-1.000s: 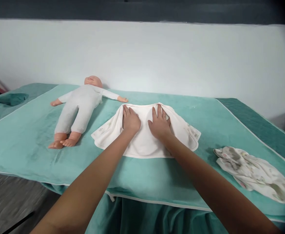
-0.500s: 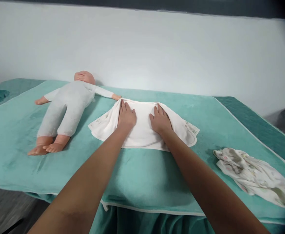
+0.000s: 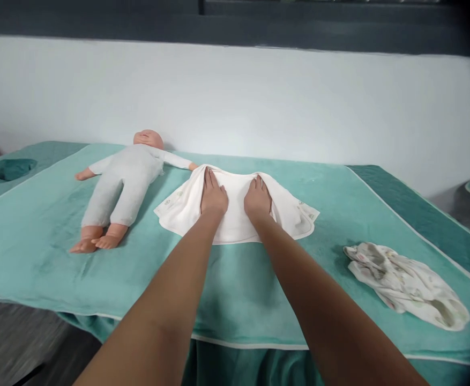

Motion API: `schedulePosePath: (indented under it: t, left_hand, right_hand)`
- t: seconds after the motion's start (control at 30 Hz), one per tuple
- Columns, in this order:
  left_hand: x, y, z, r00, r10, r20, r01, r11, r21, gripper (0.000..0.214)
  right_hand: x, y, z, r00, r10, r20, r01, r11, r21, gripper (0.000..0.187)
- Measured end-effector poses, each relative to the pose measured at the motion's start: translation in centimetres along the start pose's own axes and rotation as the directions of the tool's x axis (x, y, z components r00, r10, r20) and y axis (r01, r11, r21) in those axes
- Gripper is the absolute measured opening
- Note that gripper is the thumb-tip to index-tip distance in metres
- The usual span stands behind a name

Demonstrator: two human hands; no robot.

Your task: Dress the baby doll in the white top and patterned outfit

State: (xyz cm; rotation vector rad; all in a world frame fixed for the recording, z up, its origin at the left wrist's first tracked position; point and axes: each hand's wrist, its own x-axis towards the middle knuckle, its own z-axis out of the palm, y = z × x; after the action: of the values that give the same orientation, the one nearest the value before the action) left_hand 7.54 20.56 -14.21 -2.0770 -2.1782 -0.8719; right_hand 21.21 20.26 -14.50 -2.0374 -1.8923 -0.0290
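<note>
A white baby shirt (image 3: 237, 209) lies spread open on the green bed cover, with small printed marks near its two outer corners. Flat on its left part rests my left hand (image 3: 214, 197), fingers stretched toward the wall and partly under a fold of the cloth. My right hand (image 3: 258, 199) lies on the right part in the same way, its outer fingers partly hidden by the other fold. Neither hand has anything visible gripped in it. To the left, a baby doll (image 3: 128, 174) in a pale bodysuit lies face up, one hand close to the shirt's top left edge.
A crumpled white printed baby garment (image 3: 405, 284) lies at the right near the front of the bed. The green cover (image 3: 259, 300) hangs over the front edge. Behind the bed stands a white wall (image 3: 235, 102). Grey floor (image 3: 13, 332) shows at lower left.
The camera has tilted up, so more dark wall edge shows at the top. The right hand has drawn its fingers closer together; both hands remain on the shirt.
</note>
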Motion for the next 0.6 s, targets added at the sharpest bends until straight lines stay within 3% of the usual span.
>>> schedulePosePath:
  t: [0.13, 0.27, 0.43, 0.6]
  left_hand:
    - [0.0, -0.1, 0.5, 0.999, -0.029, -0.019, 0.029, 1.000, 0.002, 0.069]
    - [0.4, 0.0, 0.4, 0.992, -0.104, 0.075, 0.101, 0.994, 0.041, 0.070]
    - [0.8, 0.2, 0.0, 0.964, -0.149, 0.220, 0.117, 0.981, 0.154, 0.070]
    - [0.0, -0.1, -0.3, 0.960, -0.139, 0.244, 0.101, 0.982, 0.159, 0.070]
  right_hand:
    - [0.1, 0.0, 0.4, 1.000, 0.028, -0.011, -0.028, 0.999, 0.028, 0.063]
    - [0.7, 0.3, 0.8, 0.999, 0.007, 0.037, -0.009, 0.999, 0.047, 0.057]
    - [1.1, 0.5, 1.3, 0.997, 0.007, 0.071, -0.009, 0.999, 0.037, 0.066]
    - [-0.1, 0.5, 0.9, 0.998, -0.043, 0.054, 0.043, 0.999, -0.003, 0.060]
